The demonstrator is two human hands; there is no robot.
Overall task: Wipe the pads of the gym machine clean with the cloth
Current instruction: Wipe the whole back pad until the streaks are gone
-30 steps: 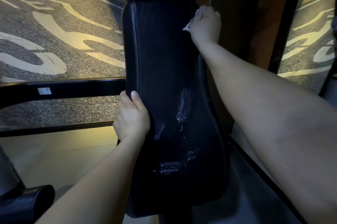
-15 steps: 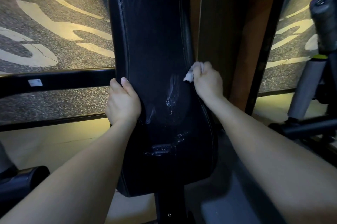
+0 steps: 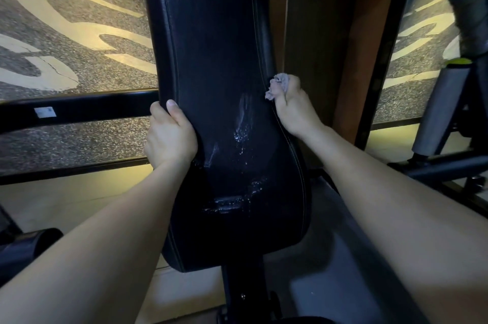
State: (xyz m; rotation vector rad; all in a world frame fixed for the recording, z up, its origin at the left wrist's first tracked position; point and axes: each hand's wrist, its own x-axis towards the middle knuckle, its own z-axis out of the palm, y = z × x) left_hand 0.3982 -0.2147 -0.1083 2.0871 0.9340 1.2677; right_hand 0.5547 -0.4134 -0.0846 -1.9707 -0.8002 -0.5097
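The right hand (image 3: 294, 112) has slid down the right edge of the pad (image 3: 211, 46) from near the top to mid-height, so the upper half of that edge looks wiped. Its fingers (image 3: 294, 83) are curled tight round the bunched cloth (image 3: 278, 85), held against the pad's 3 o'clock side. The left hand (image 3: 170, 139) still grips the 9 o'clock edge, thumb on the front. Wet streaks (image 3: 241, 136) at 7 o'clock from the cloth remain, probably unwiped cleaner, though the light is dim.
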